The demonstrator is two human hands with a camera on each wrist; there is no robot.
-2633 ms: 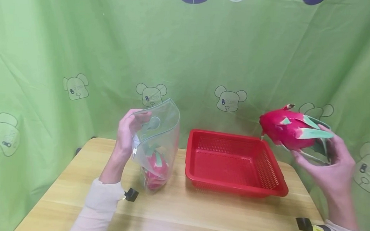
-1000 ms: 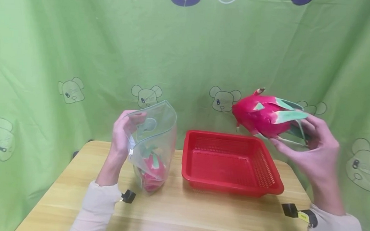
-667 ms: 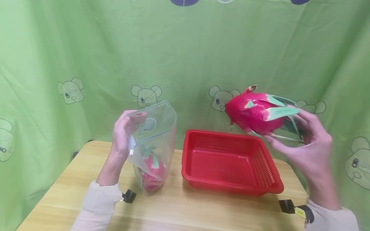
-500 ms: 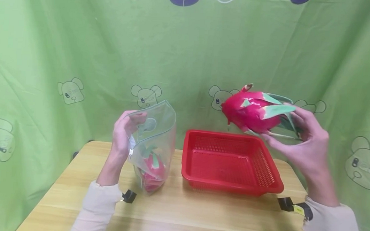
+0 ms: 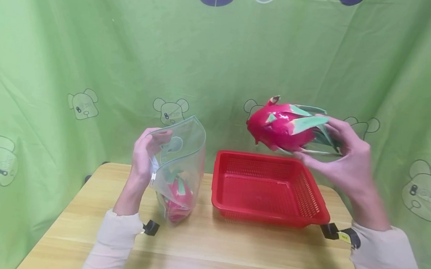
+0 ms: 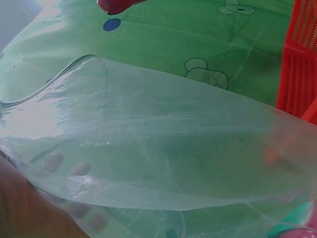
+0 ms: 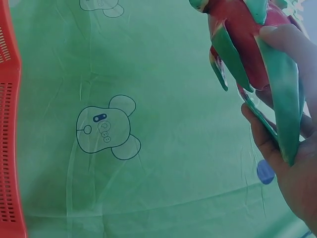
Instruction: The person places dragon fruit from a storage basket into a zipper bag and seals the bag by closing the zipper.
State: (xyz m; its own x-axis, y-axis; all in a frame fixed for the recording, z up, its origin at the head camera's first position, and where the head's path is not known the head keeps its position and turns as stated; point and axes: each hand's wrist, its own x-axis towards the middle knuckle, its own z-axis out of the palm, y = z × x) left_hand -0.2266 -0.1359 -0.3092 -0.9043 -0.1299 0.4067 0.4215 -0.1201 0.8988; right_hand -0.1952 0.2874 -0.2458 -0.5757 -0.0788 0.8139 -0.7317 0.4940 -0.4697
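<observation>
My right hand (image 5: pixel 340 157) grips a pink dragon fruit (image 5: pixel 279 127) with green scales, held in the air above the far right part of the red basket (image 5: pixel 270 212). In the right wrist view the fruit (image 7: pixel 242 44) lies against my fingers (image 7: pixel 287 39). My left hand (image 5: pixel 145 155) pinches the upper edge of a clear zip bag (image 5: pixel 185 149) that stands open on the table; another dragon fruit (image 5: pixel 177 197) sits at its bottom. The left wrist view is filled by the bag's film (image 6: pixel 158 144).
The wooden table (image 5: pixel 209 252) carries the bag at the left and the shallow red mesh basket at the right. A green cloth with bear prints (image 5: pixel 76 62) hangs behind and round the sides.
My right hand has carried the dragon fruit leftward and slightly up, from beyond the basket's right side to above its far edge. The left hand and bag have stayed put.
</observation>
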